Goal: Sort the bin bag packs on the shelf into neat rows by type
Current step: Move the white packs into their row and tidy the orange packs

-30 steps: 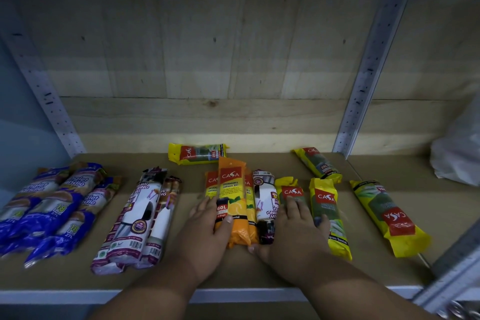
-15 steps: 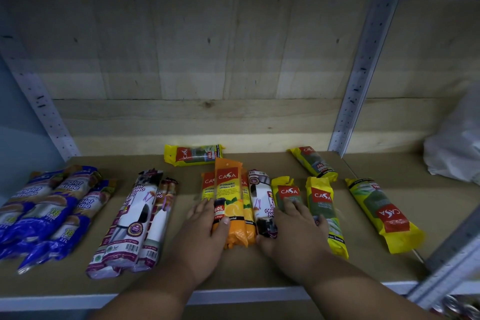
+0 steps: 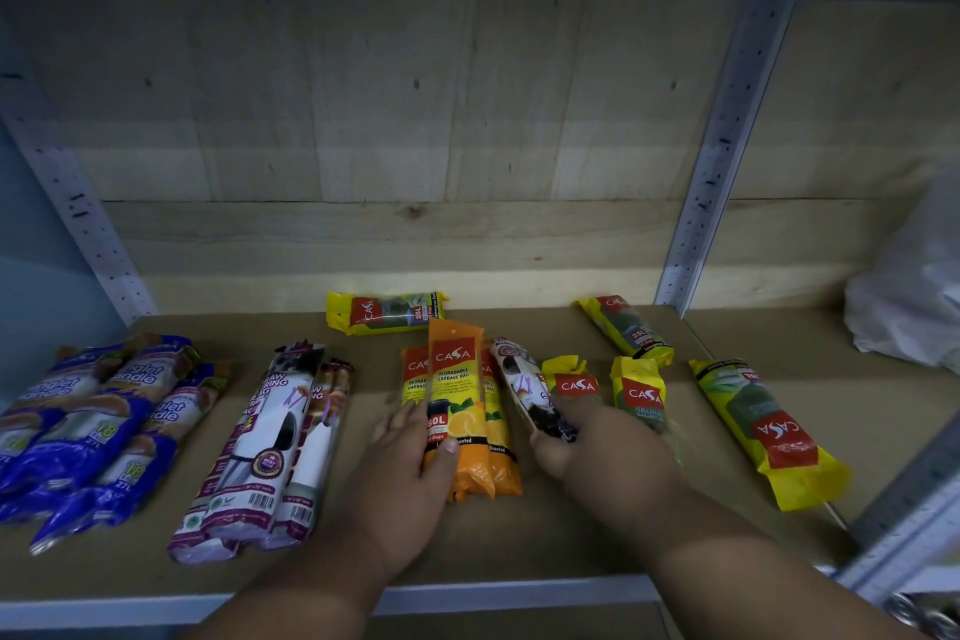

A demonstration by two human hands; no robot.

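Observation:
On the brown shelf board [image 3: 524,541] lie bin bag packs. Three orange packs [image 3: 456,379] are stacked at the middle; my left hand [image 3: 410,473] rests against their left side with straight fingers, thumb on the top pack. My right hand [image 3: 597,452] grips the lower end of a white draw-string pack [image 3: 519,374], which is tilted with its top leaning left. Yellow packs lie around: one at the back [image 3: 387,312], one back right [image 3: 626,327], two by my right hand [image 3: 641,392], one far right [image 3: 769,426].
Blue handle-bag packs [image 3: 93,421] sit in a group at the left, with white and purple draw-string packs [image 3: 275,447] beside them. A metal upright [image 3: 711,172] stands at the back right. A white plastic bag [image 3: 909,296] lies on the neighbouring shelf.
My right hand has closed on the white draw-string pack and pulled its lower end rightward, away from the orange packs. My left hand stays on the orange stack.

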